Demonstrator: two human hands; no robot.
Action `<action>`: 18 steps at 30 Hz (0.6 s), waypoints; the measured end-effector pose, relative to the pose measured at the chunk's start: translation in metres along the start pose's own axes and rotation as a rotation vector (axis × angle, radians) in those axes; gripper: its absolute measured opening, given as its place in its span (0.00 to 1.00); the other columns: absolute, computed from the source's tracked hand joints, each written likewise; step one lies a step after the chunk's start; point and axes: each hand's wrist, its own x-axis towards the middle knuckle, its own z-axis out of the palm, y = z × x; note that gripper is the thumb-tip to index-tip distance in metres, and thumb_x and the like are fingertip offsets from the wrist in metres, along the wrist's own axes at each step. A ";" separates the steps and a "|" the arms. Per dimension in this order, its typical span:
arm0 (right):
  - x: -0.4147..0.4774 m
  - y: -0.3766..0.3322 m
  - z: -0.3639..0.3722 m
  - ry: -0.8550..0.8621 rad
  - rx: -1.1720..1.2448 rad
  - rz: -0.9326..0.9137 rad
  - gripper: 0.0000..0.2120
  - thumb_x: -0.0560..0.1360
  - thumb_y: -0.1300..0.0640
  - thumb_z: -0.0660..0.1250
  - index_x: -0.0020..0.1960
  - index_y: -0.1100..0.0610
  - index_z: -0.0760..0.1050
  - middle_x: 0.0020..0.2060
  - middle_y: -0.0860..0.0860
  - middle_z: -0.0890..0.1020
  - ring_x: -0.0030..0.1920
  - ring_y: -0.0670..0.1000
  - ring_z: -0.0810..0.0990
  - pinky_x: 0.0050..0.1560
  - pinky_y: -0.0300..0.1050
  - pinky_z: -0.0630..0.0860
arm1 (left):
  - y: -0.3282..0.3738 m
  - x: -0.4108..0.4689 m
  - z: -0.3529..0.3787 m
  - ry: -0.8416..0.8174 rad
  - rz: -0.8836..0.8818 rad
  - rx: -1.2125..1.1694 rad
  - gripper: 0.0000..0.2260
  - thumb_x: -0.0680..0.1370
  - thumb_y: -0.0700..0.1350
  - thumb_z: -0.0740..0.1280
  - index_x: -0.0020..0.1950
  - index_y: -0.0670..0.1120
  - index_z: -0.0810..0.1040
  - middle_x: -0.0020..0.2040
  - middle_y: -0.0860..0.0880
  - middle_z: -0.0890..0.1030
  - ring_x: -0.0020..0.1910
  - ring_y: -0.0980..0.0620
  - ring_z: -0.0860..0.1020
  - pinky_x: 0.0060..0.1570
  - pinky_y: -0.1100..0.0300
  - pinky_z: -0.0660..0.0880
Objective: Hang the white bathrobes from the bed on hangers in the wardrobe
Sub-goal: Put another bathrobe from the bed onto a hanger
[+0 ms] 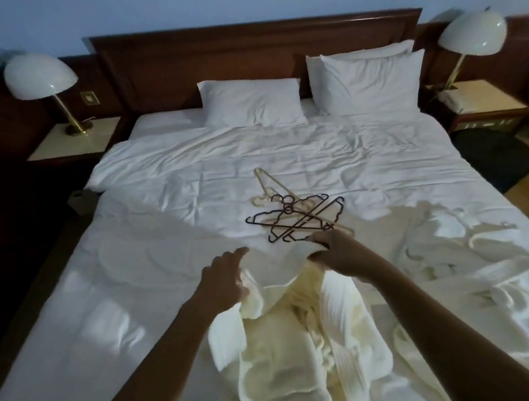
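I'm barely started: my left hand (223, 278) and right hand (332, 248) both clutch one bathrobe (282, 340) on the bed (162, 191) (hangers (296, 220) piled beside, second bathrobe (448, 244) waiting); nothing hung.

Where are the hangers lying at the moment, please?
In the head view, the hangers lie piled on the bed, slightly right of centre, just beyond the right hand gripping the bathrobe.

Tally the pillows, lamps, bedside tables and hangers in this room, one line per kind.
Pillows: 3
Lamps: 2
Bedside tables: 2
Hangers: tangled heap, cannot count
Total counted: 7
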 end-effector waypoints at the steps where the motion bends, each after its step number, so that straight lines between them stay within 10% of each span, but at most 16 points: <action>1: 0.004 0.000 0.001 -0.040 0.020 -0.027 0.06 0.72 0.57 0.71 0.48 0.54 0.83 0.40 0.52 0.84 0.41 0.49 0.82 0.43 0.48 0.78 | 0.015 0.006 0.006 -0.064 0.074 -0.011 0.46 0.64 0.62 0.69 0.81 0.56 0.60 0.69 0.55 0.72 0.67 0.50 0.73 0.68 0.52 0.69; 3: 0.012 0.002 0.000 -0.103 -0.027 -0.080 0.08 0.72 0.54 0.67 0.45 0.57 0.82 0.40 0.54 0.84 0.38 0.47 0.80 0.42 0.51 0.78 | 0.041 0.014 0.021 -0.177 0.149 -0.255 0.45 0.64 0.64 0.74 0.79 0.56 0.66 0.72 0.60 0.72 0.67 0.58 0.73 0.69 0.57 0.70; 7: 0.037 0.028 -0.017 -0.211 -0.224 -0.102 0.08 0.77 0.53 0.69 0.45 0.58 0.82 0.39 0.52 0.83 0.39 0.45 0.80 0.44 0.46 0.76 | 0.040 0.043 0.038 -0.159 0.019 -0.555 0.04 0.75 0.47 0.76 0.49 0.53 0.85 0.45 0.54 0.87 0.47 0.52 0.85 0.48 0.55 0.81; 14: 0.106 0.122 -0.062 -0.088 -0.505 0.092 0.13 0.74 0.63 0.71 0.58 0.58 0.84 0.57 0.54 0.85 0.61 0.56 0.81 0.59 0.42 0.70 | 0.000 0.118 -0.004 -0.248 -0.011 -0.288 0.24 0.69 0.66 0.65 0.45 0.46 0.82 0.44 0.46 0.84 0.46 0.46 0.82 0.47 0.52 0.75; 18: 0.147 0.173 -0.052 -0.004 -0.430 0.147 0.15 0.72 0.64 0.72 0.57 0.56 0.84 0.58 0.56 0.85 0.60 0.58 0.83 0.63 0.46 0.74 | -0.023 0.151 0.019 -0.175 -0.186 -0.359 0.13 0.78 0.59 0.68 0.43 0.50 0.81 0.42 0.50 0.83 0.44 0.50 0.81 0.41 0.57 0.71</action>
